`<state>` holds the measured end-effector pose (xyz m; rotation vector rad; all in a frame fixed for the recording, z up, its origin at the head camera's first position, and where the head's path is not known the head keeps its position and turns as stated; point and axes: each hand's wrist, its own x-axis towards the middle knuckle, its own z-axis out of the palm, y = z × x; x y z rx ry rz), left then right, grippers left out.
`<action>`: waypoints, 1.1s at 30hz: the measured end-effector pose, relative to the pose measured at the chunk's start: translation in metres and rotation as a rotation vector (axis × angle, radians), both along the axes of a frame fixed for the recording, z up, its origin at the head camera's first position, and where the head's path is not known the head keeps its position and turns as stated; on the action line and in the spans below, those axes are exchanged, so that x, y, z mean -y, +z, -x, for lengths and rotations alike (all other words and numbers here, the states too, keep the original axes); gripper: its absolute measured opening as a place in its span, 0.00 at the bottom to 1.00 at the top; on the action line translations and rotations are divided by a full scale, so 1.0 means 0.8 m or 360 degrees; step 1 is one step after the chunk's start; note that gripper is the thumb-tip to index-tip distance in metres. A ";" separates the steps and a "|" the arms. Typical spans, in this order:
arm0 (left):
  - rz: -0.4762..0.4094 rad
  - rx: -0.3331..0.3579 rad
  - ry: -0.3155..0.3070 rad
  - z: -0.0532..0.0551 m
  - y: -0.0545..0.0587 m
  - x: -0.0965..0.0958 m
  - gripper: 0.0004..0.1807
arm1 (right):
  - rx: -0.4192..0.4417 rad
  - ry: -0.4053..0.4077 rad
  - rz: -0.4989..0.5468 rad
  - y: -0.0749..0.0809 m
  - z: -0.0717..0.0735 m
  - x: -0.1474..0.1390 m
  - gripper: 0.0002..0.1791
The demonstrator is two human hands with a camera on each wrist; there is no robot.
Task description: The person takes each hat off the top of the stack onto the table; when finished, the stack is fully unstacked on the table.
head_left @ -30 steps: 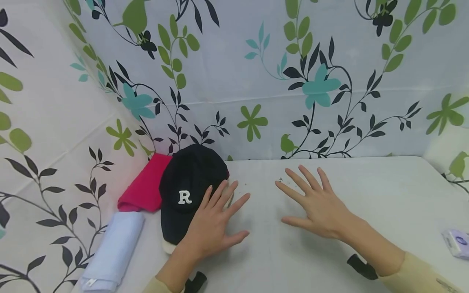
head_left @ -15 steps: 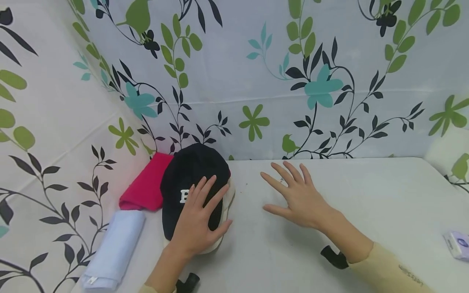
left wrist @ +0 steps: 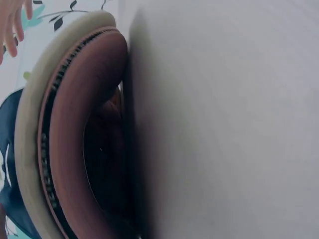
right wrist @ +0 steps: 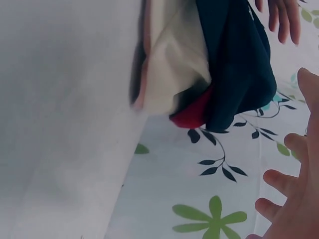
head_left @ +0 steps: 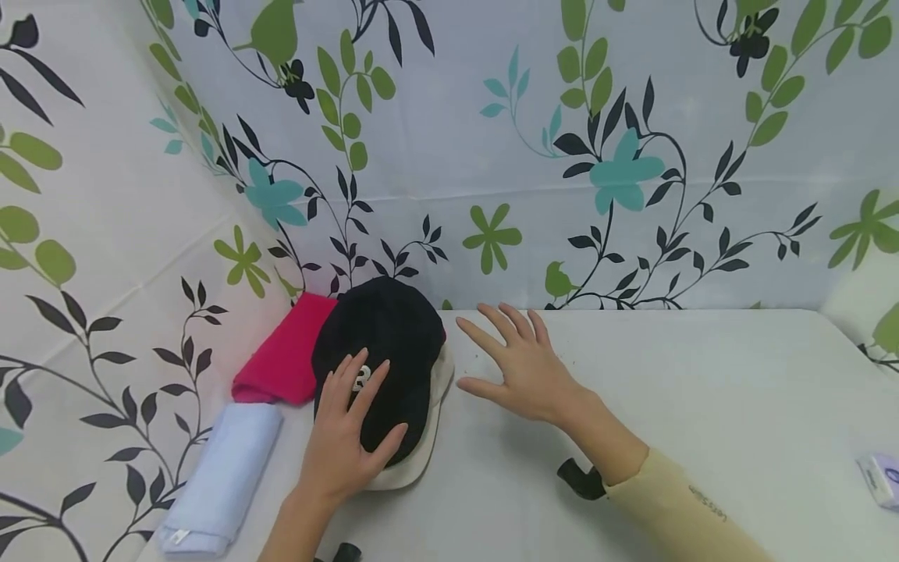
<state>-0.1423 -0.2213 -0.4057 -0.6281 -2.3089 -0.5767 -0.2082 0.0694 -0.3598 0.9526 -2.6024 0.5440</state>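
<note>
A black cap (head_left: 400, 336) with a white letter on its front lies over a cream cap (head_left: 416, 468) at the left of the table. In the left wrist view a pinkish brim (left wrist: 67, 134) shows beneath the cream brim (left wrist: 30, 119). Fingers spread, my left hand (head_left: 340, 453) is over the black cap's front and partly hides the letter; whether it touches cannot be told. To the right of the caps hovers my right hand (head_left: 534, 382), its fingers spread and holding nothing. Some red fabric (right wrist: 194, 112) shows at the stack's back edge in the right wrist view.
Left of the caps lie a folded red cloth (head_left: 284, 359) and a folded light blue cloth (head_left: 223, 476). A small white and purple packet (head_left: 881, 478) sits at the right edge. A leaf-patterned curtain (head_left: 449, 156) hangs behind the white table (head_left: 702, 390).
Both hands have moved left: the left one from the cap's right side to over its front, the right one nearer to the caps. The caps stay in place.
</note>
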 end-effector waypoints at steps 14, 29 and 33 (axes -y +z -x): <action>-0.0216 0.0029 0.0143 0.000 -0.009 0.035 0.45 | -0.0056 0.0097 -0.0012 0.008 0.014 0.045 0.43; -0.0484 0.0243 0.0281 -0.001 -0.031 0.062 0.50 | 0.0054 0.0136 0.0336 0.002 0.027 0.087 0.46; -0.0583 0.0328 0.0298 -0.001 -0.035 0.067 0.50 | 0.0122 0.0130 0.0469 0.002 0.029 0.100 0.45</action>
